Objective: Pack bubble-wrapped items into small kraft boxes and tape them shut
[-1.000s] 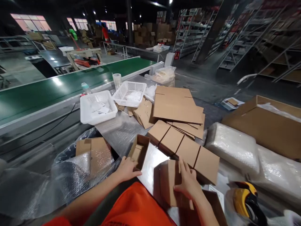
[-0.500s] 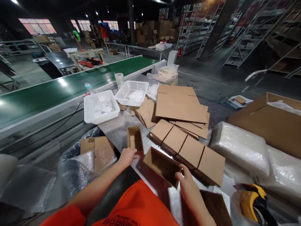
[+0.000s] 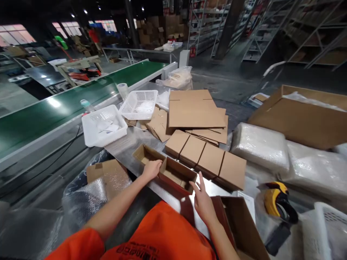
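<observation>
On the metal table, an open long cardboard box (image 3: 176, 173) lies end to end with a smaller open box (image 3: 148, 154) at its left. My left hand (image 3: 152, 169) is closed on the walls where the two boxes meet. At the long box's right end, my right hand (image 3: 201, 196) has its fingers apart and holds nothing. Another open box (image 3: 241, 224) is beside my right forearm. Behind the long box lies a row of folded cardboard boxes (image 3: 206, 157).
Flat cardboard sheets (image 3: 192, 110) and two white baskets (image 3: 104, 124) are farther back. A green conveyor (image 3: 108, 86) runs along the left. Bubble-wrapped packs (image 3: 260, 148), a large carton (image 3: 298, 119) and a yellow tape dispenser (image 3: 273, 200) are at the right.
The small box has turned and now lines up with the long box. My left hand has moved onto their joint, and my right hand has opened off the long box. The view has shifted right.
</observation>
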